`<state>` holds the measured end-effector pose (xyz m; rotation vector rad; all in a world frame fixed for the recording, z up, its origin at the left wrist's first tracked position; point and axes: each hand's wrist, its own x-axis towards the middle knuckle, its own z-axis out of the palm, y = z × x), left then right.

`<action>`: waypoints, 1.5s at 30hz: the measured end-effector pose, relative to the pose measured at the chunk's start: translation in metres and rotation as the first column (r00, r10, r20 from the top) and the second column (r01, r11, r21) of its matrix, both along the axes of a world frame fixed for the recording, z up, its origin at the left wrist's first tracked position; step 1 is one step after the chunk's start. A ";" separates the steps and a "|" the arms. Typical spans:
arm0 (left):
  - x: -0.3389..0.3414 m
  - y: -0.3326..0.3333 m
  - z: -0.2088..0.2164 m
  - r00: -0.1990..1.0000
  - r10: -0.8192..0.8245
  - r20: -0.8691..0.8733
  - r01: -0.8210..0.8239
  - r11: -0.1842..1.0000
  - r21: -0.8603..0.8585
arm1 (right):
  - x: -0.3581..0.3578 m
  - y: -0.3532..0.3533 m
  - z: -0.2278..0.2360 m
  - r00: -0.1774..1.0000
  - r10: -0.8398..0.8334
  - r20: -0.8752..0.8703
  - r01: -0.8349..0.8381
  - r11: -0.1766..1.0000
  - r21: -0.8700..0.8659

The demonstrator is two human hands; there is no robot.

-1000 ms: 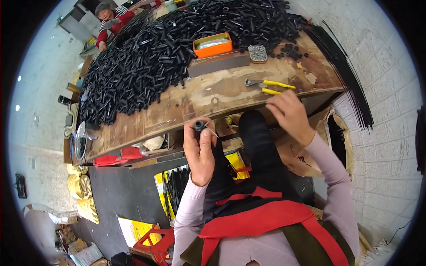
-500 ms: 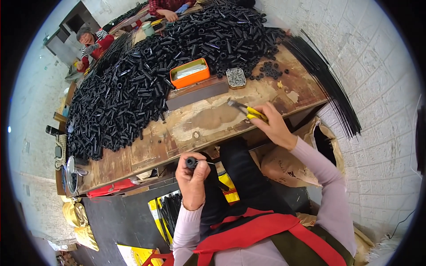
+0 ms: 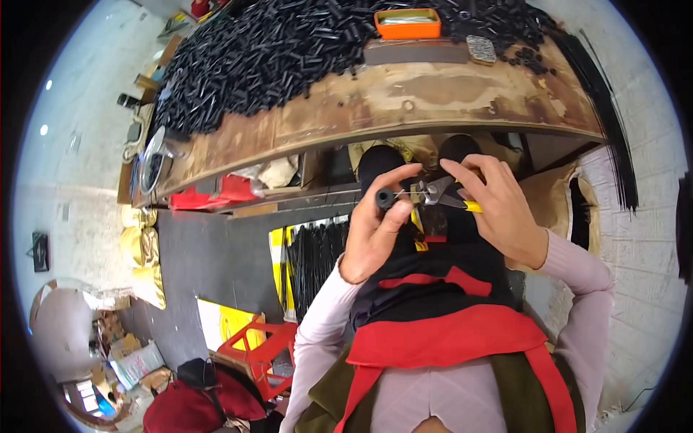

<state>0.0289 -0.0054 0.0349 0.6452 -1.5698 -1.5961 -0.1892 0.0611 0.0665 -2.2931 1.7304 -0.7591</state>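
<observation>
Pile (image 3: 267,61) @ 11 o'clock: blk. Box (image 3: 408,30) nr 1: orange. Table (image 3: 339,102): blotchy brn/tan. Plier grips (image 3: 472,206): yel. Held part (image 3: 385,198): prob. blk, tiny. Sleeves (image 3: 317,317): pale pink. Apron (image 3: 440,339): red. Stool (image 3: 278,332) @ 7: red.

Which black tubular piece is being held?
The black tubular piece in the left hand, its round end showing beside a thin wire, unlike those in the heap on the bench.

Pliers (image 3: 437,192) right of the tube (image 3: 385,199)
</observation>
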 end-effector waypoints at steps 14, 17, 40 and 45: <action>0.022 0.016 0.008 0.992 -0.122 0.035 0.120 0.992 0.036 | 0.013 0.005 0.001 0.982 0.019 -0.189 -0.060 0.976 -0.210; 0.019 0.015 0.012 0.981 -0.189 0.053 0.188 0.982 0.029 | -0.009 0.005 0.025 0.930 0.204 -0.305 -0.264 0.949 -0.172; -0.012 -0.002 0.010 0.941 -0.327 0.091 0.331 0.943 -0.038 | -0.030 0.035 0.041 0.929 0.034 0.370 -0.276 0.729 0.626; -0.013 -0.009 0.013 0.954 -0.278 0.112 0.277 0.961 0.021 | -0.042 0.024 0.035 0.949 0.189 -0.252 -0.223 0.968 -0.114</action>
